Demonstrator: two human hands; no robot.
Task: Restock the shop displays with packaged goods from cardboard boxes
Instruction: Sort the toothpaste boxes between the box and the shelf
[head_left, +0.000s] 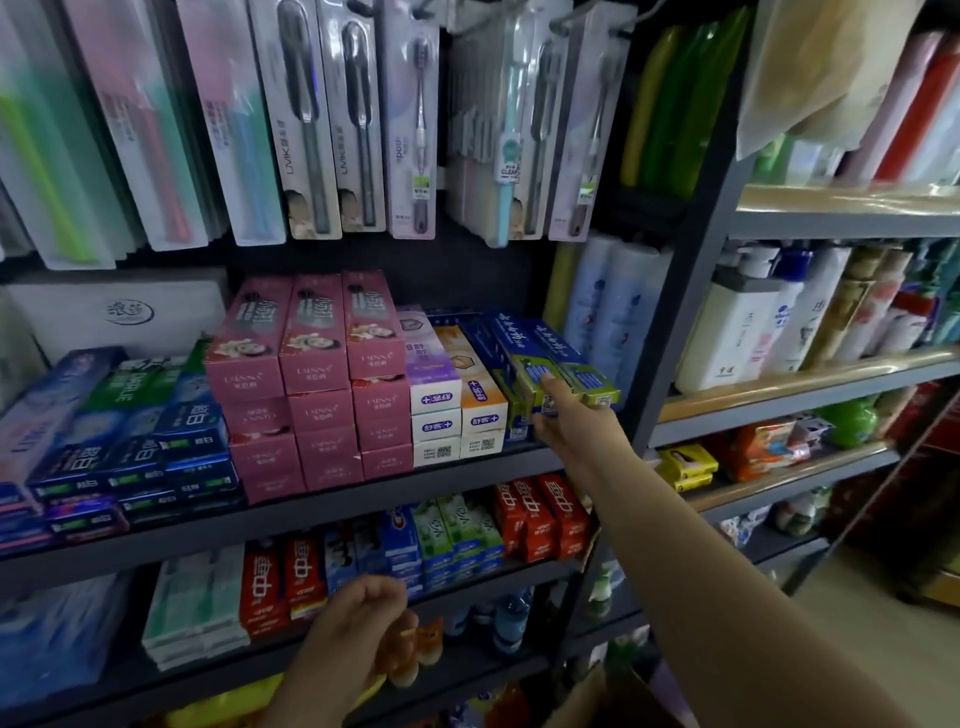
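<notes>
Blue and green toothpaste boxes (540, 358) lie stacked at the right end of the middle dark shelf (363, 499). My right hand (566, 415) reaches up to their front ends, thumb over the top box and fingers beneath it, holding it. Low in the view, my left hand (363, 623) hovers in front of the lower shelf with its fingers loosely curled and nothing in them. At the bottom right, the brown edge of a cardboard box (613, 696) shows, mostly cut off.
Pink toothpaste boxes (311, 384), white ones (436, 384) and blue ones (130, 447) fill the same shelf. Toothbrush packs (311, 130) hang above. Red boxes (540, 514) line the shelf below. A second rack of bottles (769, 322) stands to the right.
</notes>
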